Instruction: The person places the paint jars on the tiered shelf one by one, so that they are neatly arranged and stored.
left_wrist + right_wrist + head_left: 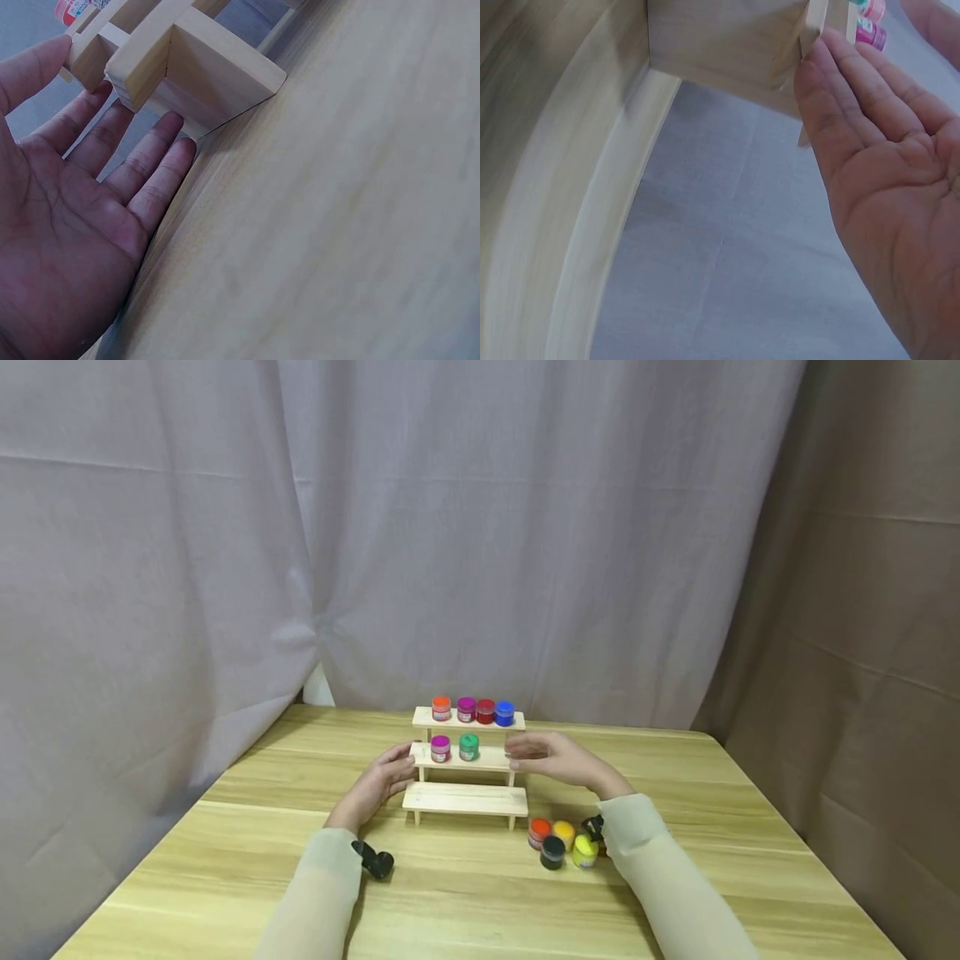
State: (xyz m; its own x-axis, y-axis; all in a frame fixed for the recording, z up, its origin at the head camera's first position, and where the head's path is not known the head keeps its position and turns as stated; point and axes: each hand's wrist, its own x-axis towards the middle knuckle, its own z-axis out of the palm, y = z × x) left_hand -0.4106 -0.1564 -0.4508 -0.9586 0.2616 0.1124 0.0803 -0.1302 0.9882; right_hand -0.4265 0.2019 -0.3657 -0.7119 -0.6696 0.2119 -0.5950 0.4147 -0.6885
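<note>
A pale wooden three-step stand [465, 797] is on the table. My left hand [378, 781] is at its left end, fingers extended; in the left wrist view the thumb and fingertips [174, 124] lie right at the shelf ends. On the opposite side my right hand [562, 762] has straight fingers against the middle shelf's end. Small paint jars line the top shelf: orange [441, 708], purple [467, 709], dark red [486, 711] and blue [505, 713]. The middle shelf carries a magenta jar [440, 748] and a green jar [468, 747]. Neither hand grips a jar.
Front right of the stand, more jars cluster by the right sleeve [637, 827]: red-orange [539, 832], amber [563, 834], black [552, 852] and yellow [585, 851]. Another is partly hidden beneath the wrist camera [593, 827]. A grey curtain [480, 527] hangs behind the wooden table [450, 902].
</note>
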